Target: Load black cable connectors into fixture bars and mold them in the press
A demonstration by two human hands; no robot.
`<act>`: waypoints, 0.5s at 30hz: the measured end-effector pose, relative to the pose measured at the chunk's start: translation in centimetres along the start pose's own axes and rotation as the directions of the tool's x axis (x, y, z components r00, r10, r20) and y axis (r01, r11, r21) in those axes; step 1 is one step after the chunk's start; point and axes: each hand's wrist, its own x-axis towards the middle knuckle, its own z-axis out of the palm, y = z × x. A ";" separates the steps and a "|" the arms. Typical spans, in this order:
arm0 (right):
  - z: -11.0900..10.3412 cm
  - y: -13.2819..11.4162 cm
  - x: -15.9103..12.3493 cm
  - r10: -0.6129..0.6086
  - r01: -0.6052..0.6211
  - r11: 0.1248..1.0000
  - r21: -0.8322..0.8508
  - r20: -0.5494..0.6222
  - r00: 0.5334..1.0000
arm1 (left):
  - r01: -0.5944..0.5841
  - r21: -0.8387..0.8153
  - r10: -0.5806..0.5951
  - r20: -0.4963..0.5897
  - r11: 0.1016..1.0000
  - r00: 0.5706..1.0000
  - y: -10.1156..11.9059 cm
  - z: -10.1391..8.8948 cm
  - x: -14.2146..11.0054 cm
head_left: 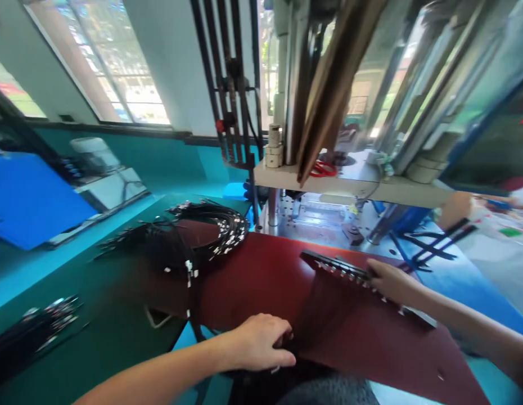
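My right hand [388, 279] is closed on a long black bar fixture [341, 266] that lies slanted over the dark red board [265, 264]. Small pale connector ends line the bar's lower edge. Thin black cables [324, 304] fan down from it toward my lap, blurred and dark against the board. Near the board's front edge, my left hand [261, 343] is curled around the lower part of these cables, thumb apart from the bent fingers. The exact grip is partly lost in shadow.
Behind the board stands a press machine with a metal bed [324, 211] and upright columns. Bundles of black cables [228, 225] with white tags lie at left, and another bundle [37, 329] sits on the green mat [105, 337]. Black rods [438, 247] cross at right.
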 end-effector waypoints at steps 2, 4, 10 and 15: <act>-1.3 -0.3 1.6 0.014 -0.013 0.999 0.047 -0.021 1.000 | -0.029 -0.133 0.043 0.103 0.991 0.994 -0.4 -0.6 1.5; -2.4 -0.1 3.5 0.020 -0.016 0.998 0.060 -0.063 0.998 | -0.032 -0.318 0.103 0.208 0.948 0.973 -0.6 -1.3 3.2; -5.0 1.3 9.9 0.050 -0.042 0.998 0.043 -0.201 0.978 | 0.047 -0.686 0.073 0.145 0.727 0.987 1.1 -3.5 8.5; -5.2 1.3 15.5 0.158 -0.146 0.987 0.062 -0.287 0.945 | 0.066 -0.747 0.058 0.139 0.661 0.989 1.8 -6.4 13.0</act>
